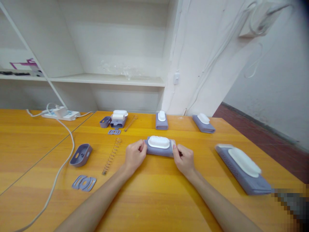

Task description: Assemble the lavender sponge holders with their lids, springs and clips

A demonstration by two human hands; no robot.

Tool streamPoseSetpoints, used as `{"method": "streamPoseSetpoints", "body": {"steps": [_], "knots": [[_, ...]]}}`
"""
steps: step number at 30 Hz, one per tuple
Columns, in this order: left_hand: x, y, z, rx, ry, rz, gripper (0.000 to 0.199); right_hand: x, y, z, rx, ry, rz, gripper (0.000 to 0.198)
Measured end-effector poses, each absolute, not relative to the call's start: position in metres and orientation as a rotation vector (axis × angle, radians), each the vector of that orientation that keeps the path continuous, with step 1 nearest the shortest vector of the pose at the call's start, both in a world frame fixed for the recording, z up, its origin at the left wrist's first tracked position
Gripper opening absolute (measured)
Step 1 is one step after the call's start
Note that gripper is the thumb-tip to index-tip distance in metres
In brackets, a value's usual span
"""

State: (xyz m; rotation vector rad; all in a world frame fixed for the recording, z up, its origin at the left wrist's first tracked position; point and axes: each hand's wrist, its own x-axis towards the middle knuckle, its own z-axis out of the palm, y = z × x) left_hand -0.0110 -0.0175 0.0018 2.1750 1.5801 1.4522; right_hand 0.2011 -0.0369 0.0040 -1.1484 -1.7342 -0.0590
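A flat purple-grey case [158,152] lies across the middle of the table, with a white oval brush piece [158,142], bumpy on top, resting on it. My left hand [135,153] is closed at the case's left end, and my right hand [184,158] is closed at its right end, thumb pressed to the corner. To the left of my hands are a coil spring [112,156], a hollow purple-grey end cap [81,155] and a thin slotted plate [84,183].
Similar cases with white pieces stand at the back [161,124], back right [204,125] and right [242,172]. Another set of parts [118,121] sits at the back left. A power strip [61,113] trails a white cable [59,172] down the left side.
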Motion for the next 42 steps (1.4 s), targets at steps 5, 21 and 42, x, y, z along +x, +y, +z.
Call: {"method": "streamPoseSetpoints", "body": {"steps": [5, 21, 42], "knots": [[-0.011, -0.021, 0.008, 2.173, 1.59, 1.413, 0.036, 0.2, -0.037, 0.004, -1.146, -1.739, -0.055, 0.038], [-0.049, -0.062, 0.026, 2.617, 1.724, 0.908, 0.028, 0.2, -0.038, 0.002, -1.126, -1.843, -0.099, 0.036], [-0.086, -0.078, 0.036, 2.414, 1.984, 0.374, 0.013, 0.196, -0.043, 0.004, -1.139, -2.135, -0.132, 0.021]]}}
